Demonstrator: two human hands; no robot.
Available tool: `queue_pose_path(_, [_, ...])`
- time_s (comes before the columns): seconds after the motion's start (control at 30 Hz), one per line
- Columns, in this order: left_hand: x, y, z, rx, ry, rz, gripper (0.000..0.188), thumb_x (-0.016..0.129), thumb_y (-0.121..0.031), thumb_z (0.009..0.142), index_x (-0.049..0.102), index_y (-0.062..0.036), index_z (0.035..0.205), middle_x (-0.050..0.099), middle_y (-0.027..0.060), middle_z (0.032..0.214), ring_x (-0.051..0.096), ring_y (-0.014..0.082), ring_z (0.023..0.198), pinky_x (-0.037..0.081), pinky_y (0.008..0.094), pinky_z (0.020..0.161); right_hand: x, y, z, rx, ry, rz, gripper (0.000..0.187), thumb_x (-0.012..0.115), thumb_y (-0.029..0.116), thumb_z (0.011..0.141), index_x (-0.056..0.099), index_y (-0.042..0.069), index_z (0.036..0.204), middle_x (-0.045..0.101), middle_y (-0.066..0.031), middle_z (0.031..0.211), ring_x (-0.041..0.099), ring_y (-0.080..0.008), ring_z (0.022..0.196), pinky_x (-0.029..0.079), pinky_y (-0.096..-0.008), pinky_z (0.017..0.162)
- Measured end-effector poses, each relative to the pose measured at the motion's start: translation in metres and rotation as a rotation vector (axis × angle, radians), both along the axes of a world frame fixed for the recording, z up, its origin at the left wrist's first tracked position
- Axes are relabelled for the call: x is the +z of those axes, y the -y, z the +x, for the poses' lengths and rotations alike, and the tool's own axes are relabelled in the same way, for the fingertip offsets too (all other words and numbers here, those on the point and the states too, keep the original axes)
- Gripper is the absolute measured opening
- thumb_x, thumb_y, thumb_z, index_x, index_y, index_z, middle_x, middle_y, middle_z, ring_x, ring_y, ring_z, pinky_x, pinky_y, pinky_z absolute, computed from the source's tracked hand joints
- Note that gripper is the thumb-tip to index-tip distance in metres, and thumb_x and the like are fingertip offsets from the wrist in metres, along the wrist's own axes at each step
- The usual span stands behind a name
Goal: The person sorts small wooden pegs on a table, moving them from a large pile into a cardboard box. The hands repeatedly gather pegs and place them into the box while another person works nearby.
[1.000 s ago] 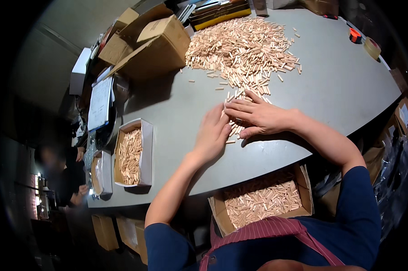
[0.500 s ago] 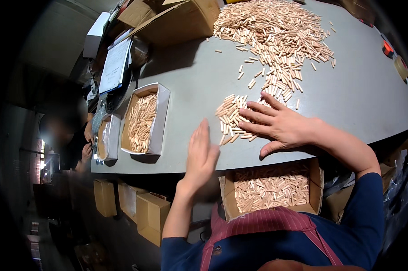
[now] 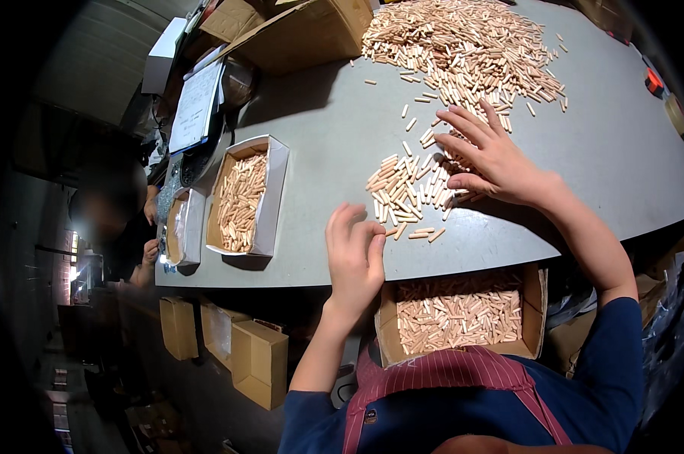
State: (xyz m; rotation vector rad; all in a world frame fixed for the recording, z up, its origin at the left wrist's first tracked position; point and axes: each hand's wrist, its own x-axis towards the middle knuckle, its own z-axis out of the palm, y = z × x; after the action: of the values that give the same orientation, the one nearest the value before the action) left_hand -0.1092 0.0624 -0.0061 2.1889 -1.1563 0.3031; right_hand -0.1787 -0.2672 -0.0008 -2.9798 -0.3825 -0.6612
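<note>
Short pale wooden dowels (image 3: 396,185) lie in a loose patch near the table's front edge, joined by a trail to a big heap of dowels (image 3: 463,45) at the back. My right hand (image 3: 501,163) is over the trail, its fingers spread and the palm down, with some dowels hidden beneath it. At the left edge of the patch is my left hand (image 3: 355,253), fingers loosely bent and apart. Its index fingertip comes close to a single dowel; whether they touch I cannot tell. An open carton of dowels (image 3: 459,321) sits below the table edge, against my apron.
Left on the grey table (image 3: 312,174) stand a white-sided box of dowels (image 3: 274,193) and a smaller box (image 3: 193,234). Behind are a clipboard (image 3: 197,106) and a large carton (image 3: 304,38). Tape rolls (image 3: 675,113) lie far right. Another person's hands (image 3: 150,250) show at far left.
My right hand has lifted and moved away from me, toward the heap. My left hand has shifted right to the patch, its fingers bending. Some dowels have spread apart.
</note>
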Motion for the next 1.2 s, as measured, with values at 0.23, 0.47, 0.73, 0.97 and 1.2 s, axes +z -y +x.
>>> queue_pose_path(0.23, [0.005, 0.003, -0.001, 0.077, -0.288, -0.176, 0.014, 0.059, -0.013, 0.105, 0.065, -0.0012, 0.103, 0.061, 0.0185, 0.131, 0.050, 0.0376, 0.140, 0.038, 0.0466, 0.116, 0.004, 0.003, 0.000, -0.009, 0.011, 0.154, 0.083, 0.061, 0.059, 0.102, 0.038, 0.006, 0.161, 0.038, -0.0214, 0.165, 0.037, -0.0389, 0.154, 0.013, -0.0677, 0.128])
queue_pose_path(0.47, [-0.001, -0.005, 0.008, 0.136, -0.336, -0.273, 0.018, 0.057, -0.016, 0.109, 0.064, -0.0004, 0.103, 0.061, 0.0166, 0.121, 0.055, 0.0303, 0.121, 0.041, 0.0409, 0.109, 0.006, 0.006, 0.003, -0.001, 0.036, 0.300, 0.089, 0.065, 0.055, 0.101, 0.026, 0.009, 0.167, 0.043, -0.0241, 0.161, 0.043, -0.0416, 0.150, 0.009, -0.0673, 0.129])
queue_pose_path(0.73, [0.044, -0.029, 0.057, 0.208, -0.095, -0.392, 0.017, 0.055, -0.015, 0.109, 0.061, -0.0006, 0.103, 0.062, 0.0163, 0.117, 0.054, 0.0319, 0.120, 0.040, 0.0429, 0.108, 0.006, 0.016, 0.004, -0.044, 0.069, 0.269, 0.086, 0.065, 0.051, 0.102, 0.027, 0.009, 0.167, 0.043, -0.0231, 0.162, 0.040, -0.0392, 0.153, 0.009, -0.0652, 0.130])
queue_pose_path(0.97, [0.077, -0.064, 0.116, 0.717, 0.613, -0.174, 0.024, 0.059, -0.010, 0.104, 0.063, 0.0000, 0.125, 0.059, 0.0192, 0.136, 0.051, 0.0373, 0.136, 0.035, 0.0499, 0.119, 0.010, 0.031, 0.007, -0.105, 0.082, 0.308, 0.081, 0.066, 0.044, 0.103, 0.028, 0.010, 0.167, 0.042, -0.0231, 0.163, 0.039, -0.0413, 0.152, 0.010, -0.0645, 0.130])
queue_pose_path(1.2, [0.010, 0.021, 0.067, -0.009, -0.050, 0.051, 0.060, 0.053, -0.022, 0.107, 0.039, 0.0009, 0.161, 0.039, 0.0242, 0.167, 0.029, 0.0435, 0.158, 0.021, 0.0513, 0.128, 0.010, 0.039, 0.009, -0.129, 0.077, 0.366, 0.077, 0.063, 0.046, 0.106, 0.031, 0.007, 0.164, 0.045, -0.0272, 0.159, 0.039, -0.0505, 0.148, 0.018, -0.0580, 0.131])
